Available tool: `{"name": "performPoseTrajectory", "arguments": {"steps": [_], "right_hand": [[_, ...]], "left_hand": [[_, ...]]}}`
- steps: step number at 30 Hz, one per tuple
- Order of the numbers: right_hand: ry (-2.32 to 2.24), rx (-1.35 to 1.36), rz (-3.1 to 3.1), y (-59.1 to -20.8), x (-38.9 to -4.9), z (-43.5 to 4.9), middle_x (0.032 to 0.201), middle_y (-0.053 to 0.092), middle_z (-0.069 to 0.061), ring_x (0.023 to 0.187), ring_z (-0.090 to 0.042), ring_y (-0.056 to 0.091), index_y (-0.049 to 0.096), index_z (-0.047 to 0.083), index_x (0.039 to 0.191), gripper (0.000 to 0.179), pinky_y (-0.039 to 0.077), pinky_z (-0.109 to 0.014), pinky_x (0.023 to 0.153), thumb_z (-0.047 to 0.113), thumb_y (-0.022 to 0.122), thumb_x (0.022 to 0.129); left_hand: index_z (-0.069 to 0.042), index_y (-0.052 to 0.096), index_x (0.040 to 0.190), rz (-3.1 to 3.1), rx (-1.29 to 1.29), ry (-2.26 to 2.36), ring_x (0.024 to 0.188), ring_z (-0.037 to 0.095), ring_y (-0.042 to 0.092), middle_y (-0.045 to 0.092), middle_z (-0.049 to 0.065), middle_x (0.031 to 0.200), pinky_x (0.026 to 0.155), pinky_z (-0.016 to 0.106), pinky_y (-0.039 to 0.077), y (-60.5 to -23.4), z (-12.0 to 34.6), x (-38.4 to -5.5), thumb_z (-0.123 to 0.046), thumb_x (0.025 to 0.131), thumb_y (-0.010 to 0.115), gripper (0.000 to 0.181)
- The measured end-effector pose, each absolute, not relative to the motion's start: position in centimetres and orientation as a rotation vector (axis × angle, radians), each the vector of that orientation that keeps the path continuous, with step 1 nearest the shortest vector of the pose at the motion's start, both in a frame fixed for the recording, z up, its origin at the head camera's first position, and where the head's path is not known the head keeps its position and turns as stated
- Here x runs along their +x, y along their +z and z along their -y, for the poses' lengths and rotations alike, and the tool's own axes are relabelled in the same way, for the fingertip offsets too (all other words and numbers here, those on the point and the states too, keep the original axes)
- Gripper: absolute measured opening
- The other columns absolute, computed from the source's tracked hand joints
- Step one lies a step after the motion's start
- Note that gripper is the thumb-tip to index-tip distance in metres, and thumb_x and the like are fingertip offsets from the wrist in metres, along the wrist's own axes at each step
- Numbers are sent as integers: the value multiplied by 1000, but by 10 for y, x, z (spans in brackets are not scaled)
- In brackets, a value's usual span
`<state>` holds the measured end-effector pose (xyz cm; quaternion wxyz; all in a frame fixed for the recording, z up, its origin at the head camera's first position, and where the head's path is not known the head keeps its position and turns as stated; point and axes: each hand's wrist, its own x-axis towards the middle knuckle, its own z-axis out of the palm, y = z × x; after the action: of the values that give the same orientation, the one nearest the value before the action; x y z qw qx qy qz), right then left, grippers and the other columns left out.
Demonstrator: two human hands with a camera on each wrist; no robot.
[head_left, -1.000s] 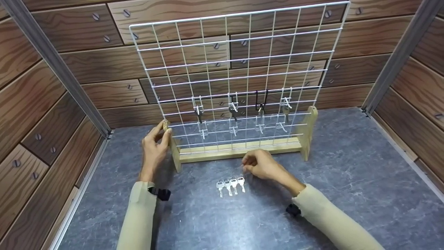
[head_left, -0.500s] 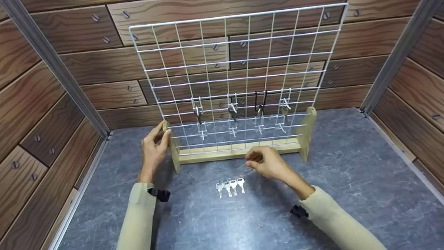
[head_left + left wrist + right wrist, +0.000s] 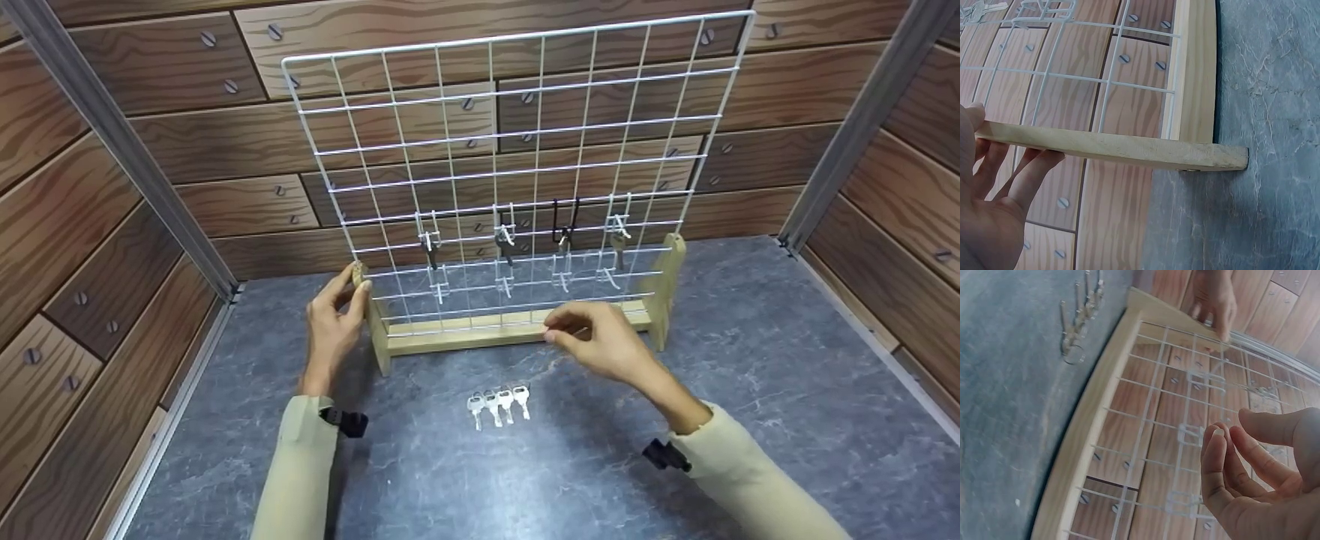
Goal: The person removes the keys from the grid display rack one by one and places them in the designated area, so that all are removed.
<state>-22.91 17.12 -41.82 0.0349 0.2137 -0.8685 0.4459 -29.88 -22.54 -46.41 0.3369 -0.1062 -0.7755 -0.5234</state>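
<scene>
My left hand (image 3: 335,311) grips the upper end of the wooden side post (image 3: 1112,143) of a white wire grid rack (image 3: 491,139), its thumb on one face and its fingers on the other. In front of the rack, my right hand (image 3: 600,341) is raised near the wooden base bar (image 3: 450,337), fingers loosely curled. Nothing shows between its thumb and fingertips in the right wrist view. Several silver keys (image 3: 499,406) with rings lie side by side on the table below it. Darker keys (image 3: 506,244) hang from the rack's upper row of hooks.
A lower row of white hooks (image 3: 504,285) carries no keys. One upper hook (image 3: 556,221) is black. The grey marbled table (image 3: 420,480) extends around the rack, with wood-patterned walls (image 3: 247,142) behind and at both sides.
My right hand has moved up and to the right, away from the keys on the table and closer to the rack. My left hand has stayed on the post.
</scene>
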Motion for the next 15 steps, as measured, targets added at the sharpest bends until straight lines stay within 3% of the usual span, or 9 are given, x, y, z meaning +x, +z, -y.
{"name": "performPoseTrajectory", "arguments": {"steps": [8, 13, 15], "right_hand": [[1411, 620, 2579, -400, -225, -182, 104, 80, -14, 92, -25, 75, 78, 2, 111, 16, 64, -25, 80, 7, 78, 96], [1449, 567, 2515, -385, -224, -194, 107, 80, -17, 89, -23, 75, 78, 0, 112, 18, 63, -21, 78, 7, 79, 96], [1453, 545, 2494, -381, -224, -200, 108, 79, -17, 89, -20, 75, 78, 0, 113, 18, 63, -20, 79, 7, 79, 96]], "left_hand": [[13, 65, 136, 2026, -297, -1371, 104, 51, 74, 72, 33, 124, 87, 11, 57, -440, 215, -275, 6, 98, 71, 39], [13, 66, 135, 2029, -288, -1350, 102, 48, 76, 73, 31, 121, 92, 30, 64, -439, 215, -275, 6, 98, 72, 38], [11, 67, 136, 2033, -284, -1357, 102, 47, 76, 74, 29, 121, 94, 30, 63, -445, 217, -281, 4, 98, 72, 39]]}}
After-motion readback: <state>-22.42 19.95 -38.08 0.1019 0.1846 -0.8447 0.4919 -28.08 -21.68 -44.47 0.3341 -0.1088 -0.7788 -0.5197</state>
